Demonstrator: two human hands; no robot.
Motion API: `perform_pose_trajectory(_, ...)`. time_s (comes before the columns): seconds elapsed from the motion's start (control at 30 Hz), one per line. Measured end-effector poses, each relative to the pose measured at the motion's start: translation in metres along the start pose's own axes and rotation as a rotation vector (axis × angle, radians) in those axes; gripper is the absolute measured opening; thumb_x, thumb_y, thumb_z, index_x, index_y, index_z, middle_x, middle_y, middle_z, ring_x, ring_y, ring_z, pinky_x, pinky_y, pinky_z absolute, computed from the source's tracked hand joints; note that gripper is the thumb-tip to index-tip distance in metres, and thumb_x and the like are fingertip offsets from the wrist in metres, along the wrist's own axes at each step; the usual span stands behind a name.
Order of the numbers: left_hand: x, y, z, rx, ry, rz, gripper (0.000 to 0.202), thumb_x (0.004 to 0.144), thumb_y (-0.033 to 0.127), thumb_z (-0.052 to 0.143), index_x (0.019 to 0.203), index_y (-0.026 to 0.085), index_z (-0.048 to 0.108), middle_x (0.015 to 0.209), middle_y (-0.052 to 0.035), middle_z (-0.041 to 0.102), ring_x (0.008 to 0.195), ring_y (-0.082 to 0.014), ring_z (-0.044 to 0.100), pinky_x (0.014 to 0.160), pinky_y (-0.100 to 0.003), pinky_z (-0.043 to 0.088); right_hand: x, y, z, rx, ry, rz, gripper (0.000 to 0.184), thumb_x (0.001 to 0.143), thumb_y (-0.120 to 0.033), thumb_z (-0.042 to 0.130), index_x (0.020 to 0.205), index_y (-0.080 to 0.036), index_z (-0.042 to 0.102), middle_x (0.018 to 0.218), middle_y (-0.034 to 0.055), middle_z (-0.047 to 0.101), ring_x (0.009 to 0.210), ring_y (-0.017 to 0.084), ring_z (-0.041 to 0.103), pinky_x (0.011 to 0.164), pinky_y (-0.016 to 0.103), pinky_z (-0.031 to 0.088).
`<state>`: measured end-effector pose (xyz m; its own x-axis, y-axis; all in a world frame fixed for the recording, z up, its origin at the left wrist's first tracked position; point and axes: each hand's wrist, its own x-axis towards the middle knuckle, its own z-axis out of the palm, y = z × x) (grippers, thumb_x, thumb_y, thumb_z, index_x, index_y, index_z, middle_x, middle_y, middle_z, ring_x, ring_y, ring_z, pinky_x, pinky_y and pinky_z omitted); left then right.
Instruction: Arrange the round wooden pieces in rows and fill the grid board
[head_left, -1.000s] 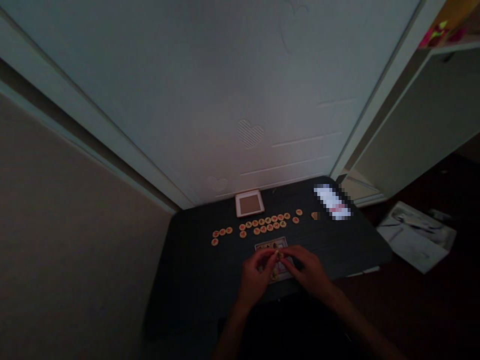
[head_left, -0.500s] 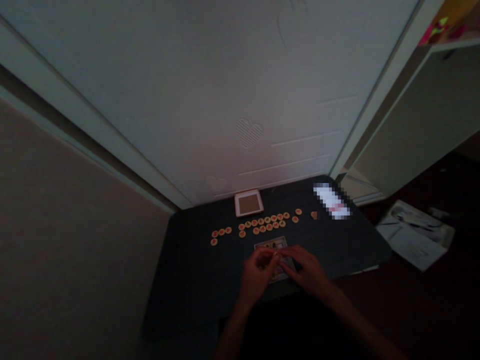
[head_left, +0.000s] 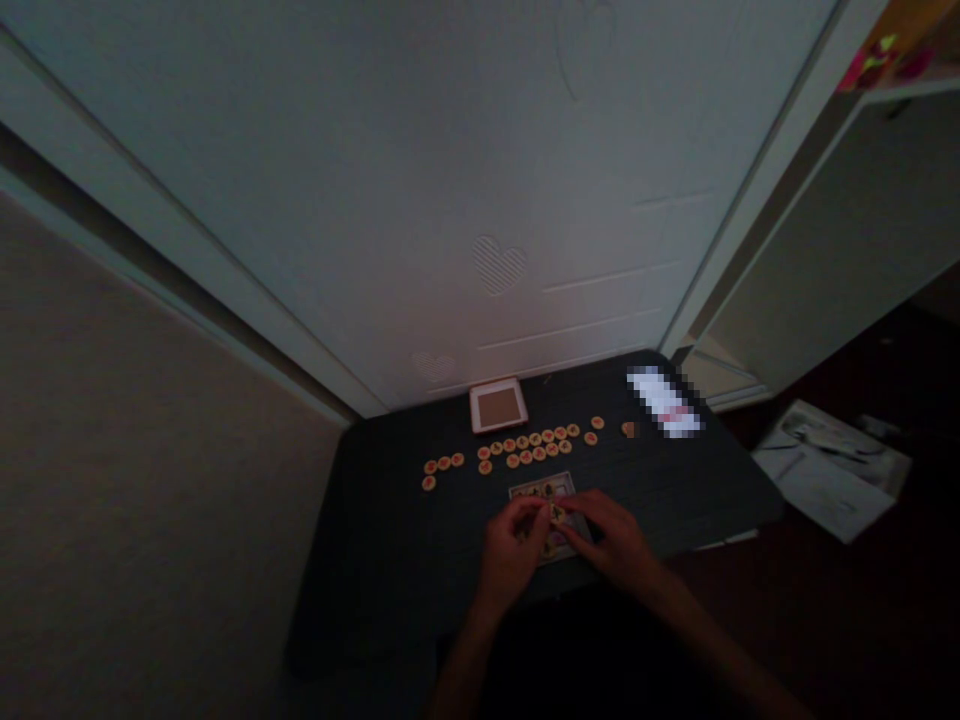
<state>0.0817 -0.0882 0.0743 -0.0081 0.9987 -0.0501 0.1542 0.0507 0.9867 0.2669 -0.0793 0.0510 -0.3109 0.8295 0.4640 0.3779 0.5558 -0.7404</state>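
My left hand [head_left: 508, 555] and my right hand [head_left: 613, 540] meet over a small printed board [head_left: 546, 491] near the front of a dark table [head_left: 375, 560]. Both hands have their fingers pinched together around a small pale piece [head_left: 556, 514] held between them above the board. Beyond the board lie rows of several round orange tokens [head_left: 531, 447], with a short group of tokens [head_left: 442, 465] farther left. The room is dim and fine detail is hard to read.
A small square tray [head_left: 497, 406] sits at the table's back edge against a white panelled wall. A blurred white object [head_left: 664, 400] lies at the back right, a lone brown token [head_left: 628, 430] beside it. Papers [head_left: 829, 467] lie on the floor to the right.
The hands have stayed over the board, with only slight shifts of the fingers around the small piece. The tokens and tray have not moved.
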Motion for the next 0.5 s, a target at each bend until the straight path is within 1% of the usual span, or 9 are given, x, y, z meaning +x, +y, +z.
perform_pose_trajectory(0.13,-0.0007,0.0009,0.0,0.011,-0.02,0.015,0.021,0.086,0.04,0.067,0.092,0.019,0.069,0.087,-0.0043,0.075,0.081,-0.0194,0.072,0.076,-0.03,0.058,-0.0009,0.0017,0.0004,-0.015,-0.006,0.003,0.033,0.092,-0.026,0.066,0.125,-0.028,0.066,0.109,0.0058,0.074,0.099,0.021,0.07,0.087,0.036,0.06)
perform_pose_trajectory(0.3,-0.0014,0.0036,0.0011,0.023,-0.036,0.034,0.018,0.086,0.036,0.067,0.094,0.02,0.068,0.087,-0.0038,0.074,0.08,-0.0186,0.071,0.073,-0.029,0.057,0.0002,-0.0017,-0.0021,-0.014,0.007,-0.013,0.031,0.092,-0.025,0.064,0.123,-0.029,0.067,0.107,0.0052,0.074,0.097,0.021,0.071,0.087,0.036,0.06)
perform_pose_trajectory(0.5,-0.0007,0.0046,0.002,0.037,-0.031,0.057,0.015,0.086,0.033,0.067,0.09,0.019,0.066,0.083,-0.0019,0.071,0.076,-0.0165,0.068,0.072,-0.027,0.054,0.0001,-0.0041,-0.0016,-0.01,0.005,-0.014,0.03,0.093,-0.024,0.064,0.123,-0.028,0.066,0.107,0.006,0.074,0.096,0.021,0.07,0.086,0.036,0.06)
